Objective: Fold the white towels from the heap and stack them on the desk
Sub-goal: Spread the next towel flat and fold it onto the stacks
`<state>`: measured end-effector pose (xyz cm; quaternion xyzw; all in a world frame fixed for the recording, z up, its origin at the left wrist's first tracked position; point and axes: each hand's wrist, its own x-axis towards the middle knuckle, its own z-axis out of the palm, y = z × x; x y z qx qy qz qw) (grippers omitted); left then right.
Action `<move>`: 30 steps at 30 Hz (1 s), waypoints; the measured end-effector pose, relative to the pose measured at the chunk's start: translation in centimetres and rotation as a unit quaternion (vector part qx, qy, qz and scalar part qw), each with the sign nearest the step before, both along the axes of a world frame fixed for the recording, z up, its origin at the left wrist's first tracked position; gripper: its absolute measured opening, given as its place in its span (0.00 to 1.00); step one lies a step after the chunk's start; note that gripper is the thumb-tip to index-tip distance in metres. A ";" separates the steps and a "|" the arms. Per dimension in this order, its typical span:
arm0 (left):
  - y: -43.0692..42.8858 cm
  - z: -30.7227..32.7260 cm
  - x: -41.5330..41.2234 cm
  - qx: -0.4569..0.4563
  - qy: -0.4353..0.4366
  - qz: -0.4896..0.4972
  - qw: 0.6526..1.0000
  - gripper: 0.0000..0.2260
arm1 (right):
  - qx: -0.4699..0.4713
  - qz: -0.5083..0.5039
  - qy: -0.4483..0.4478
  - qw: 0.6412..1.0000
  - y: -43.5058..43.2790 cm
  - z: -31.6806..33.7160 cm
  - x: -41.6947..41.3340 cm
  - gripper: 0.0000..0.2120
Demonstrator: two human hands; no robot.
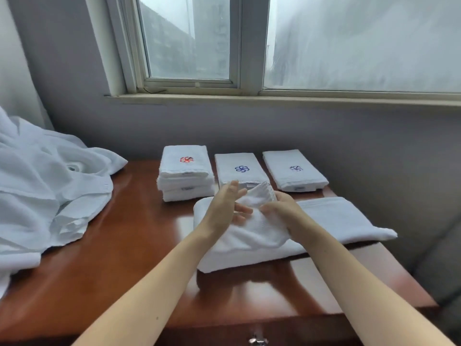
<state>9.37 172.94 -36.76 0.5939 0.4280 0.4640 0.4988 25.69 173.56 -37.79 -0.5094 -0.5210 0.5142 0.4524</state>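
Note:
A long white towel [331, 221] lies partly folded across the middle and right of the wooden desk [119, 258]. My right hand [279, 208] grips a raised flap of it near its left half. My left hand [224, 206] is beside the flap with fingers straight, touching the cloth. Behind the hands stand three folded piles: a taller stack with a red emblem [185, 173], a folded towel with a blue emblem [239, 169], and another with a dark emblem [294, 171]. A heap of white towels [45, 191] covers the desk's left side.
A window sill [274, 98] runs along the wall above the desk. The desk's right edge meets a grey upholstered surface [436, 265]. A metal drawer handle [258, 340] shows at the front edge.

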 end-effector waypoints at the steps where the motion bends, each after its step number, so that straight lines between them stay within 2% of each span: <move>1: 0.1 -0.5 0.0 0.026 0.028 0.027 0.999 0.11 | 0.005 -0.027 -0.017 0.999 -0.1 -0.2 0.4 0.16; 4: 0.2 -2.3 -0.7 0.099 0.186 0.100 0.972 0.14 | 0.016 -0.062 -0.071 0.995 0.0 -0.9 1.3 0.14; 7: 0.3 -3.3 -1.0 0.157 0.291 0.132 0.935 0.16 | 0.013 -0.074 -0.110 0.991 0.5 -1.6 1.7 0.17; 8: 0.4 -3.6 -1.0 0.175 0.339 0.133 0.915 0.16 | 0.014 -0.080 -0.133 0.988 0.7 -1.7 1.8 0.21; 10: 0.6 -4.5 -0.7 0.199 0.493 0.110 0.840 0.16 | 0.028 -0.102 -0.227 0.968 0.9 -1.8 2.0 0.30; 11: 0.6 -5.0 -0.6 0.190 0.566 0.087 0.797 0.18 | 0.047 -0.115 -0.304 0.944 0.9 -1.9 2.0 0.33; 13: 0.7 -5.6 -0.3 0.144 0.657 0.051 0.739 0.23 | 0.142 -0.126 -0.464 0.865 0.7 -2.0 1.9 0.34; 14: 0.9 -5.6 0.0 0.132 0.681 0.046 0.718 0.24 | 0.200 -0.107 -0.509 0.831 0.6 -1.9 1.7 0.31; 15: 1.0 -5.4 0.3 0.130 0.699 0.044 0.701 0.24 | 0.233 -0.070 -0.529 0.813 0.7 -1.9 1.5 0.28; 17: 1.2 -5.1 1.1 0.135 0.699 0.040 0.701 0.24 | 0.218 0.012 -0.543 0.810 0.7 -2.0 1.1 0.24; 20: 0.9 -5.7 1.1 0.128 0.642 0.026 0.756 0.26 | 0.145 0.073 -0.590 0.791 0.8 -3.2 1.0 0.24; 21: 0.8 -6.0 0.8 0.125 0.636 0.016 0.761 0.29 | 0.124 0.073 -0.589 0.795 0.7 -3.7 1.1 0.25; 25: 1.5 -6.7 -2.0 0.131 0.637 0.004 0.760 0.31 | 0.098 0.054 -0.566 0.817 0.4 -4.8 1.2 0.32; 30: 2.2 -6.8 -7.4 0.138 0.638 0.006 0.758 0.31 | 0.120 0.069 -0.550 0.824 0.0 -5.6 -2.3 0.34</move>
